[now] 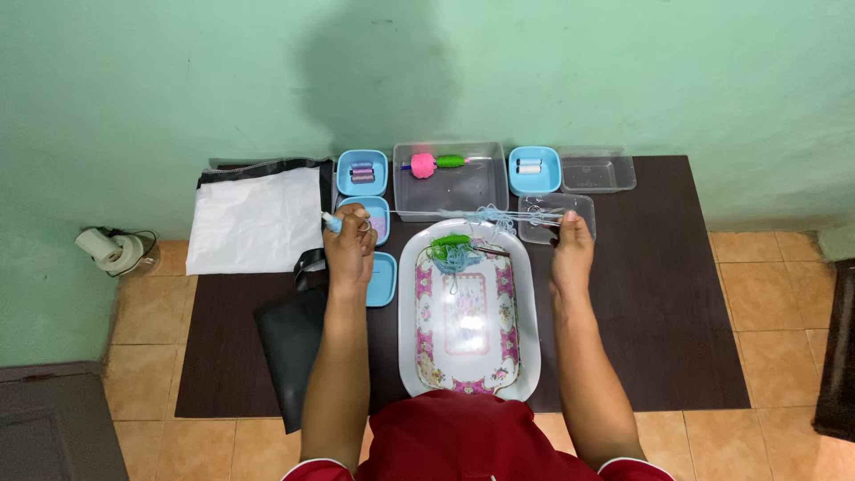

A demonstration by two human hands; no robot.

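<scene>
Head view looks straight down on a dark low table set against a green wall. Both hands are raised over it, well apart, with a pale blue thread stretched taut between them. Left hand is closed on a small blue spool at the thread's left end. Right hand pinches the thread's right end between fingertips. Near the right hand the thread bunches into loose loops.

Below the thread lies an oval tray with a pink floral border, and on its far end sits a tangle of green and blue yarn.

Along the wall stand a blue tub with spools, a clear box holding a pink and green tool, a second blue tub and two clear lids or boxes. A white bag lies at the left, a black cloth beside the left forearm.
</scene>
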